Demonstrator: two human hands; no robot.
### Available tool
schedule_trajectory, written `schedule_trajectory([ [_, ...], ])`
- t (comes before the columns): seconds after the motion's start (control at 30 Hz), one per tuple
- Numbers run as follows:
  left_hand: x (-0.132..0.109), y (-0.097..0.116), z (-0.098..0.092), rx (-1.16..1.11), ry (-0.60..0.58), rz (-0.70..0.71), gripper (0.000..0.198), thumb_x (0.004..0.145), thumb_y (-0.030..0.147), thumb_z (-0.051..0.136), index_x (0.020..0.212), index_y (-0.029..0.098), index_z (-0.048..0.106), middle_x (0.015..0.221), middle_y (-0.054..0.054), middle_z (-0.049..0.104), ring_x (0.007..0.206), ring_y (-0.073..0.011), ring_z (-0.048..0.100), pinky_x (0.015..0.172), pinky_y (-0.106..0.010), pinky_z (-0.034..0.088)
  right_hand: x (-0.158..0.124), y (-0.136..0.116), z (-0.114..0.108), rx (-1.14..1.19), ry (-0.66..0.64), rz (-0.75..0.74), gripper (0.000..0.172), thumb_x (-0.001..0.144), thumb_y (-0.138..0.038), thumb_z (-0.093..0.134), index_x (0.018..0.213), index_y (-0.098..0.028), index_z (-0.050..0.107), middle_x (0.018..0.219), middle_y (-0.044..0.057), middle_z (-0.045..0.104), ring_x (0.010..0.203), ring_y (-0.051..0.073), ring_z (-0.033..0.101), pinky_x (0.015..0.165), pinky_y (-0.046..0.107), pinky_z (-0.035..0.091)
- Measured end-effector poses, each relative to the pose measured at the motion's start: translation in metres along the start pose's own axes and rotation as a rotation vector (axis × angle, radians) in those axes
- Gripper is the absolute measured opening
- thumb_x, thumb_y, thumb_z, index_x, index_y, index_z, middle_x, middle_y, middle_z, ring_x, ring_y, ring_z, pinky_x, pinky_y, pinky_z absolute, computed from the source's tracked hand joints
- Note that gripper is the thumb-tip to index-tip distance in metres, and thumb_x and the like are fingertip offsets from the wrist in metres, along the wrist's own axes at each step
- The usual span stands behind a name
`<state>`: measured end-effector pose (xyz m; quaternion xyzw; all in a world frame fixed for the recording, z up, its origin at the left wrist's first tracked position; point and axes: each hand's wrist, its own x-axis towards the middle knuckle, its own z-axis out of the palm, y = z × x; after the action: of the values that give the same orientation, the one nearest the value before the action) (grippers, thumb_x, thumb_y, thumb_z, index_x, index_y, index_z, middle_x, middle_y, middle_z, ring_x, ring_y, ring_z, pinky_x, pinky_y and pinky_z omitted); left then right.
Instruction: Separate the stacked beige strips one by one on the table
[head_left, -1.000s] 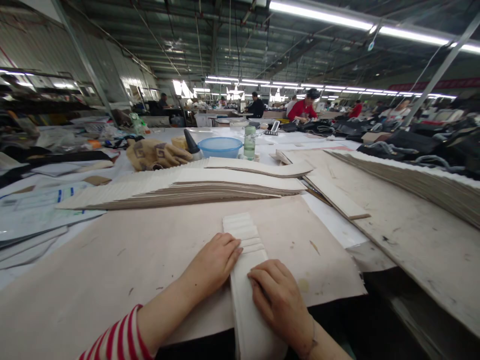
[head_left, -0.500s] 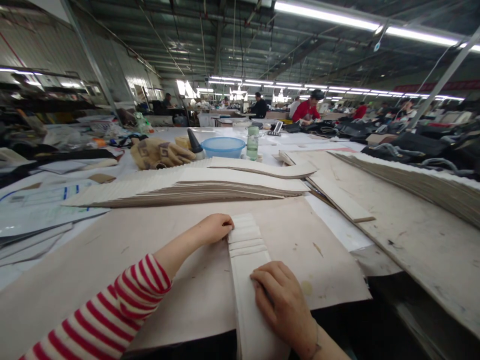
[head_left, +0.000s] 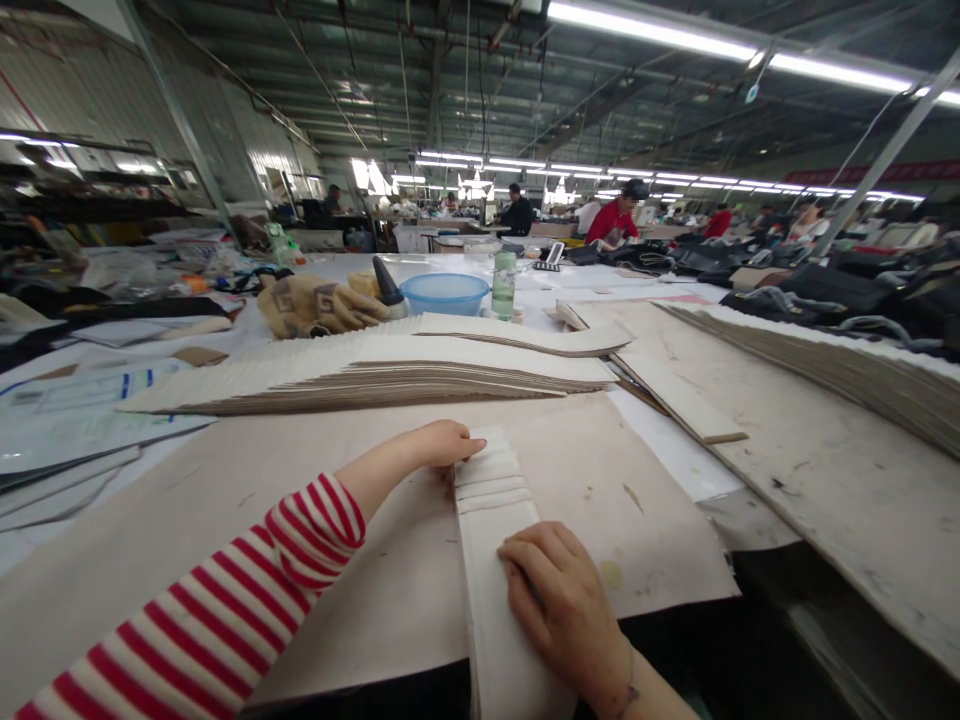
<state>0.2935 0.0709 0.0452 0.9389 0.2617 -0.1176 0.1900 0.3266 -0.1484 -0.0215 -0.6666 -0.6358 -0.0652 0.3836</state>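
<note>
A stack of long white strips lies lengthwise on a beige sheet in front of me, its far ends stepped one over another. My left hand, in a red-and-white striped sleeve, reaches out to the far end of the stack, fingers curled with the fingertips on the top strips. My right hand lies flat on the near part of the stack, fingers stretched and pressing it down.
Fanned rows of white strips lie beyond the sheet and more run along the right board. Farther back stand a blue bowl, a bottle, a black cone and a patterned cloth. People work at distant tables.
My left hand slid from the middle of the stack up to its far end and the arm stretched out. The right hand stayed pressed on the near part.
</note>
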Motion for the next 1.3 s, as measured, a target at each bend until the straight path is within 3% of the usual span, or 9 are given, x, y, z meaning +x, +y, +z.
schedule_trajectory([
  [0.43, 0.002, 0.007, -0.004, -0.066, -0.046, 0.07, 0.033, 0.072, 0.045, 0.046, 0.076, 0.016, 0.063, 0.075, -0.003, 0.064, 0.069, -0.017, 0.054, 0.057, -0.024, 0.038, 0.001, -0.001, -0.001, -0.015, 0.016, -0.005, 0.017, 0.078, -0.008, 0.046, 0.089, -0.018, 0.055, 0.08, 0.005, 0.057, 0.077, 0.018, 0.051, 0.068, 0.033, 0.042],
  [0.6, 0.005, 0.016, 0.002, -0.134, -0.072, 0.145, 0.025, 0.066, 0.028, 0.054, 0.087, 0.017, 0.064, 0.082, 0.0, 0.066, 0.073, -0.0149, 0.057, 0.059, -0.02, 0.041, 0.001, -0.001, -0.001, -0.007, 0.01, 0.0, 0.018, 0.078, -0.008, 0.046, 0.089, -0.018, 0.055, 0.081, 0.005, 0.056, 0.078, 0.018, 0.05, 0.069, 0.034, 0.042],
  [0.83, 0.013, 0.03, 0.012, -0.106, -0.02, 0.219, 0.04, 0.059, 0.007, 0.05, 0.095, 0.018, 0.063, 0.087, 0.0, 0.067, 0.077, -0.0144, 0.058, 0.064, -0.019, 0.042, 0.001, -0.001, -0.001, 0.0, 0.021, -0.001, 0.017, 0.078, -0.008, 0.045, 0.088, -0.017, 0.055, 0.08, 0.005, 0.056, 0.077, 0.018, 0.049, 0.069, 0.035, 0.042],
  [1.3, 0.009, 0.024, 0.034, 0.046, 0.171, 0.37, 0.032, 0.069, 0.008, 0.046, 0.093, 0.019, 0.064, 0.096, -0.004, 0.061, 0.089, -0.0179, 0.056, 0.08, -0.025, 0.041, 0.003, -0.002, -0.002, -0.014, 0.016, -0.003, 0.018, 0.077, -0.008, 0.044, 0.088, -0.018, 0.055, 0.079, 0.005, 0.056, 0.078, 0.019, 0.05, 0.069, 0.034, 0.042],
])
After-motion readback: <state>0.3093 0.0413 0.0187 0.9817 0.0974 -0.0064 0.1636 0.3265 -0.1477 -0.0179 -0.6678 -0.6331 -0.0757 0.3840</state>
